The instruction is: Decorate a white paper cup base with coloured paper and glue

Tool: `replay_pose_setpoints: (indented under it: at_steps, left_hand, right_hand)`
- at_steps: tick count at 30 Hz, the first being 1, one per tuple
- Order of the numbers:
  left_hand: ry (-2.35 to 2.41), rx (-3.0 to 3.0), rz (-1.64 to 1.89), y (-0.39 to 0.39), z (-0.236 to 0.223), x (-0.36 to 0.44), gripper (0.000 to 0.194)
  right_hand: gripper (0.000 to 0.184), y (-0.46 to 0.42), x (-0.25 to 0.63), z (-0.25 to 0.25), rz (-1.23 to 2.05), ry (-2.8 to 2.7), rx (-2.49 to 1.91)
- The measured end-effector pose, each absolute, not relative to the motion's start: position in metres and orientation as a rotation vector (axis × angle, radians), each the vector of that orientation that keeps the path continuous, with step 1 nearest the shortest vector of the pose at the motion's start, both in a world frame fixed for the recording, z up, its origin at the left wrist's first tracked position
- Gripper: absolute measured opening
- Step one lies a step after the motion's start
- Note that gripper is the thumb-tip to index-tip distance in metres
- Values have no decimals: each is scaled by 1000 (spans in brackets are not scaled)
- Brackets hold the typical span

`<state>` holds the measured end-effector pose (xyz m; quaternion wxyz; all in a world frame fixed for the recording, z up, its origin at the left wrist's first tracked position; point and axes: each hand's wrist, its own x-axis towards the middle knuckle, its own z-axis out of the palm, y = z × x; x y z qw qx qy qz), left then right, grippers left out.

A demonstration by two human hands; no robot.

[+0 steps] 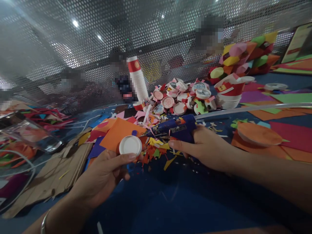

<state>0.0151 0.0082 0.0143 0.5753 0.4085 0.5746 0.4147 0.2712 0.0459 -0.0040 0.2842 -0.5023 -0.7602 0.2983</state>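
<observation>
My left hand (108, 170) pinches a small round white paper disc with a raised rim (130, 146), which looks like a cut-off cup bottom. Wrapped around the handle of a blue glue gun (181, 128) is my right hand (198, 144). The gun's nozzle points left, close to the disc's upper right rim; whether they touch I cannot tell. An orange paper sheet (118, 133) lies behind the disc. Below the gun are scattered orange and yellow paper scraps (156, 151).
A pile of cut cup bottoms (168, 102) lies behind the gun. A tall stack of paper cups (137, 79) leans beside it; cut cups (229, 92) stand right. Cardboard (52, 175) and a clear container (36, 135) lie left. A glue stick (255, 108) extends from the gun. People are beyond the mesh.
</observation>
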Motion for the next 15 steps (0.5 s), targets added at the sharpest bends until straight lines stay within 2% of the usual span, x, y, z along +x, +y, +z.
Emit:
replay_pose_setpoints:
  at_steps: [4, 10, 13, 15]
  left_hand:
    - [1340, 923, 985, 10, 12, 14, 31]
    - [1316, 858, 1001, 8, 19, 18, 22]
    - [1310, 834, 979, 8, 20, 19, 15]
    - [1278, 821, 988, 9, 21, 19, 17]
  right_hand:
    - [41, 44, 271, -2, 861, -2004, -1361]
    - [32, 43, 270, 0, 923, -1943, -1304]
    - [34, 42, 269, 0, 972, -1919, -1293]
    - [35, 41, 269, -2, 986, -1897, -1284]
